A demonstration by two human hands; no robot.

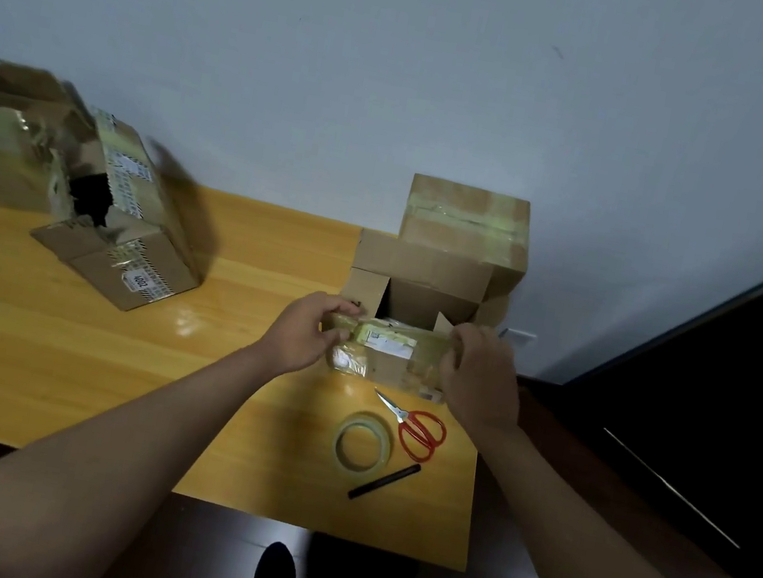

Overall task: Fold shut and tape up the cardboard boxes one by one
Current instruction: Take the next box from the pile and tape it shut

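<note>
- Nearest the table's near edge lie a black marker (384,481), the tape roll (362,442) and red scissors (419,432), all untouched, so I judge taping has not begun.
- Just beyond, the open box (388,360) stands near the table's (58,362) right edge. The left hand (307,334) and right hand (476,373) each curl round an end of its near flap (387,337), folding it shut.
- Next, I reckon, the remaining flaps go down, one hand pins them, and the other reaches back for the tape.
- Farther off, a taped box (469,225) sits against the wall; torn boxes (84,196) crowd the far left. Bare tabletop lies between.
</note>
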